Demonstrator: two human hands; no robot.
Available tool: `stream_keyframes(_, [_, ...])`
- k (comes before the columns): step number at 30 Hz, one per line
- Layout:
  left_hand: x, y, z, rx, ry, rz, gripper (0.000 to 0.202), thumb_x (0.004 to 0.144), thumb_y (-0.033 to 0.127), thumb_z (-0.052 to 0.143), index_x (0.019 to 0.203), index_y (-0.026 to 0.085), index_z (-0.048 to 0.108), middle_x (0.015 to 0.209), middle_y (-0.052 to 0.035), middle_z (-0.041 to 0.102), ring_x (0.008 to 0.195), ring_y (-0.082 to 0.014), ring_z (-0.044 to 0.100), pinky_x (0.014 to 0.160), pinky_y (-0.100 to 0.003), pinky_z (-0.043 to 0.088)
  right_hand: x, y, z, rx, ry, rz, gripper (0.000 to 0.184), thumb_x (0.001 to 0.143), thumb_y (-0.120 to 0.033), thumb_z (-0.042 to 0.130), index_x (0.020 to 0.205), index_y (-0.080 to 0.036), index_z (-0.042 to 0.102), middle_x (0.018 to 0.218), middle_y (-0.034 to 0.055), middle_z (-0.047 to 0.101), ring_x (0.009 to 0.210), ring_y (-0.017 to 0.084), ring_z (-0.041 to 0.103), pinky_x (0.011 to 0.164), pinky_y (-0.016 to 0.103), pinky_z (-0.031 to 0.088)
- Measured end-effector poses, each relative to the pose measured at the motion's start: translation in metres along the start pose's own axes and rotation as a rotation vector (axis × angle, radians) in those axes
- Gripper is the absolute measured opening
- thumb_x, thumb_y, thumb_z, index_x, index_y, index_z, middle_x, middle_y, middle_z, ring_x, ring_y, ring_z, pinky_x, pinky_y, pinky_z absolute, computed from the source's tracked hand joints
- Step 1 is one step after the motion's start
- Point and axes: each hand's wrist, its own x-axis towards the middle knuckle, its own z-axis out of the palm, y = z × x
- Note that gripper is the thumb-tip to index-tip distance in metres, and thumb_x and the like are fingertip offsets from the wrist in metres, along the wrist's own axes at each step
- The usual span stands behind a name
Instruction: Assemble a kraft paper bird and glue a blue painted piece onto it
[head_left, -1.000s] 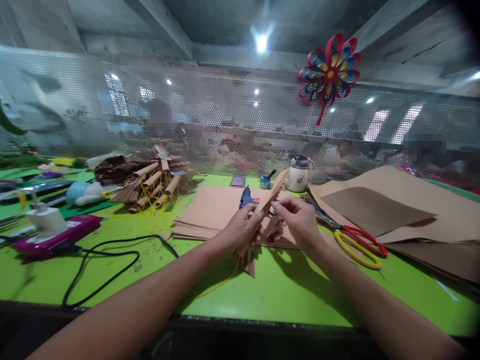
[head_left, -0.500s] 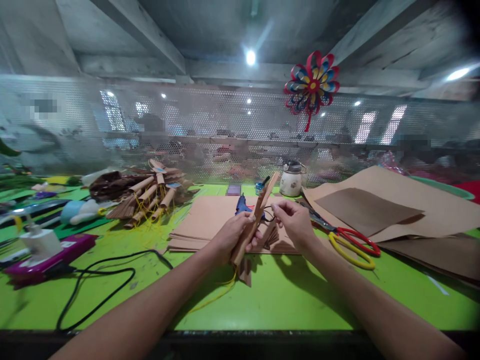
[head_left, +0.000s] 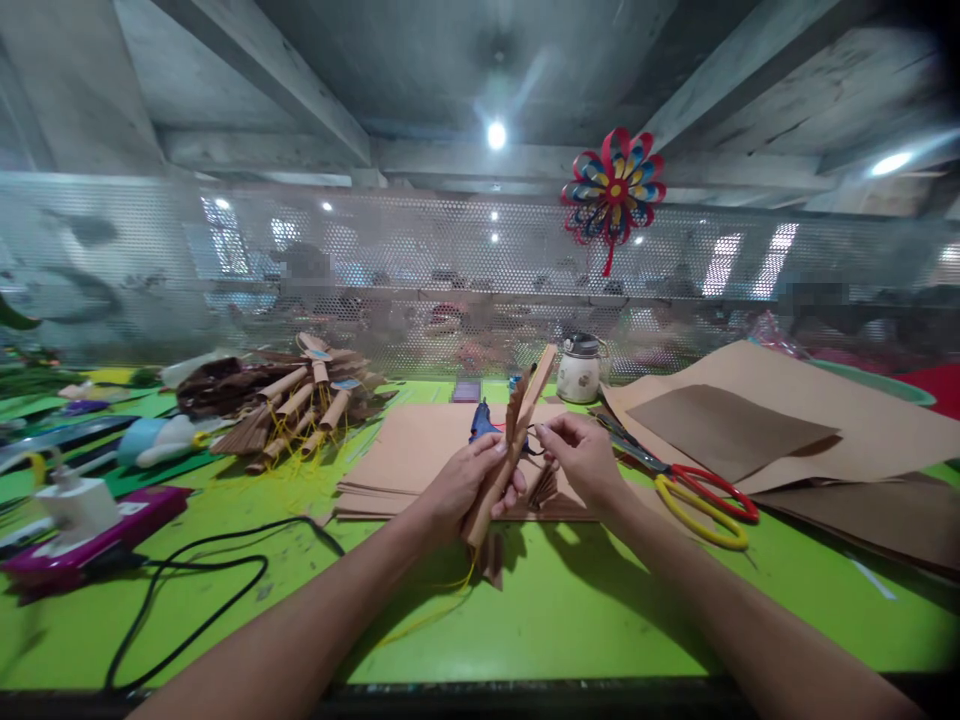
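Note:
My left hand (head_left: 469, 485) is wrapped round a folded brown paper fan (head_left: 517, 430), held upright and tilted to the right above the green table (head_left: 570, 600). Yellow string (head_left: 442, 595) trails from the fan's lower end onto the table. My right hand (head_left: 581, 460) is closed in a pinch at the fan's right side, on a thin dark loop too small to name. Both hands hover over a stack of brown paper sheets (head_left: 409, 455).
Red and yellow scissors (head_left: 694, 495) lie right of my hands. Large brown paper sheets (head_left: 787, 420) cover the right side. A blue glue gun (head_left: 478, 420), a white jar (head_left: 578, 372), a pile of finished fans (head_left: 296, 395), a black cable (head_left: 195, 580) and a charger on a pink box (head_left: 82, 520) stand around.
The view has tilted up a little. Both hands with the fan have drawn slightly nearer and lower; the right hand's pinch stays at the fan's side.

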Motion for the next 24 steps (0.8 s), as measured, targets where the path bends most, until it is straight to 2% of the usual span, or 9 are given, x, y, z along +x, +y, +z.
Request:
stream_keyframes(7, [0.000,0.001,-0.003,-0.098,-0.058,-0.019,0.016,0.099,0.034,0.049,0.099,0.017,0.050,0.070,-0.0034,0.065,0.045,-0.0082,0.051,0.043,-0.015,0.041,0.001,-0.002,-0.001,0.102,0.007,0.055,0.030,0.075,-0.046,0.068,0.066,-0.019,0.060,0.056,-0.0013,0.054,0.051,0.014,0.048,0.051,0.030,0.040])
stream_keyframes(11, [-0.002,0.004,-0.003,-0.162,-0.107,-0.067,0.022,0.099,0.035,0.046,0.092,0.016,0.053,0.068,-0.0047,0.063,0.043,-0.0083,0.050,0.040,-0.015,0.039,0.001,-0.006,-0.002,0.186,-0.011,0.072,0.033,0.077,-0.049,0.069,0.068,-0.018,0.059,0.057,-0.0018,0.053,0.053,0.013,0.049,0.052,0.028,0.041])
stream_keyframes(18, [-0.004,0.006,-0.005,-0.247,-0.158,-0.126,0.033,0.098,0.038,0.046,0.087,0.011,0.061,0.064,-0.0049,0.058,0.042,-0.0078,0.048,0.035,-0.014,0.034,-0.003,-0.009,-0.001,0.268,-0.093,0.088,0.036,0.078,-0.052,0.070,0.072,-0.017,0.064,0.058,-0.0004,0.057,0.054,0.014,0.053,0.051,0.027,0.043])
stream_keyframes(24, [-0.002,0.005,-0.006,-0.294,-0.177,-0.157,0.036,0.098,0.038,0.044,0.087,0.011,0.065,0.061,-0.0052,0.058,0.040,-0.0081,0.047,0.035,-0.015,0.032,-0.005,-0.012,0.000,0.285,-0.151,0.085,0.035,0.079,-0.051,0.073,0.071,-0.017,0.067,0.062,0.0010,0.061,0.057,0.014,0.053,0.054,0.029,0.044])
